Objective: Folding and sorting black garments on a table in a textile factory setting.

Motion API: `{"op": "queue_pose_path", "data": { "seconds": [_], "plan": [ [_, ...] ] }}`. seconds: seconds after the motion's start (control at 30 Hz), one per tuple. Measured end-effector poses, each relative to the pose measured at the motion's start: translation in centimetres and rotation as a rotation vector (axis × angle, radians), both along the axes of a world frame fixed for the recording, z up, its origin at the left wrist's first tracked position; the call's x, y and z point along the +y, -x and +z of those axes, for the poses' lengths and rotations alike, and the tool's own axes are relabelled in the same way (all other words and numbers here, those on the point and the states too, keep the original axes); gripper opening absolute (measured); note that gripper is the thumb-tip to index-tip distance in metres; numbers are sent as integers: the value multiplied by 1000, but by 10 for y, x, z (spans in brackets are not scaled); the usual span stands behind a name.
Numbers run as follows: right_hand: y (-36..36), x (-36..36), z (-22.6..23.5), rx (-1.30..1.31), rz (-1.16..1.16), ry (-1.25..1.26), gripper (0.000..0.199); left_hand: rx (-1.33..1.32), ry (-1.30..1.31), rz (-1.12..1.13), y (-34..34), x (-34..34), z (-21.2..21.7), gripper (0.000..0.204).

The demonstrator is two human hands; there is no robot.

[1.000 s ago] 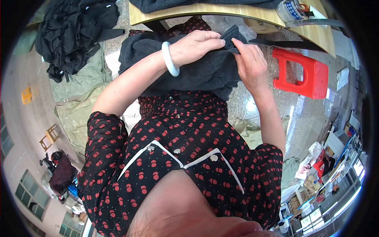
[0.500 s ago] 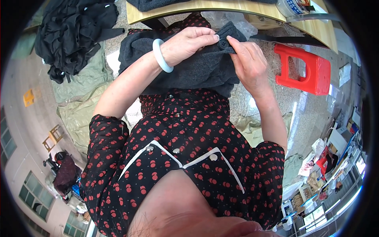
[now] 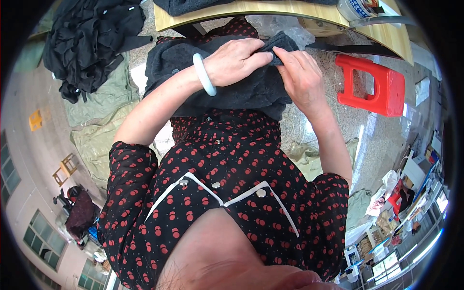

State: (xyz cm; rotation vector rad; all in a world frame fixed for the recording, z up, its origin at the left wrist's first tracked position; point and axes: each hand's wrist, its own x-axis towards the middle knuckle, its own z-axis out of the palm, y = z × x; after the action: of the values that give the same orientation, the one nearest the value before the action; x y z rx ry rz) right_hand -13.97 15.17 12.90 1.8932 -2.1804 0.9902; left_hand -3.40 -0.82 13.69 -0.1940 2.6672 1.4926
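A dark charcoal garment (image 3: 249, 94) of thick fabric lies bunched across my lap. My left hand (image 3: 234, 63), with a pale bangle (image 3: 204, 75) at its wrist, is closed on the garment's raised edge, thumb pressed along the top. Opposite it, my right hand (image 3: 303, 79) pinches the same edge between thumb and fingertips. A folded flap (image 3: 282, 42) stands up just beyond the two hands. On the garment's left part, near my left wrist, a dark round button (image 3: 175, 71) shows. What lies right under my left thumb is hidden.
A wooden table (image 3: 217, 15) with dark fabric on it stands ahead. To the right, a red plastic stool (image 3: 372, 87) lies on its side on the floor. A heap of black clothes (image 3: 92, 43) is at the far left, partly over pale green sheets (image 3: 104, 92).
My left hand has shifted slightly right and down, and its thumb now covers the spot where a large dark button showed. My right hand has come slightly left and down, still pinching.
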Motion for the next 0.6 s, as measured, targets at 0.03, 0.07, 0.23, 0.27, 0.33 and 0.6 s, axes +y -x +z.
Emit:
{"op": "queue_pose_path", "data": {
  "seconds": [0.03, 0.07, 0.23, 0.27, 0.33, 0.6],
  "plan": [
    [1, 0, 1, -17, -5, -20, 32, 0, 0, -1, -1, 2, -3, 28],
    [1, -1, 1, -34, -6, -38, 31, 115, 49, 17, -3, 5, -7, 28],
    [1, -3, 1, -110, -24, -73, 27, 180, 75, 53, -4, 9, -18, 29],
    [1, -4, 1, -153, -34, -92, 25, 181, 75, 54, -4, 11, -19, 29],
    [2, -4, 0, -166, -36, -92, 24, 165, 79, 87, -3, 15, -20, 28],
    [2, -4, -5, -218, -82, -149, 19, 170, 125, 193, 2, 25, -31, 23]
  ]
}}
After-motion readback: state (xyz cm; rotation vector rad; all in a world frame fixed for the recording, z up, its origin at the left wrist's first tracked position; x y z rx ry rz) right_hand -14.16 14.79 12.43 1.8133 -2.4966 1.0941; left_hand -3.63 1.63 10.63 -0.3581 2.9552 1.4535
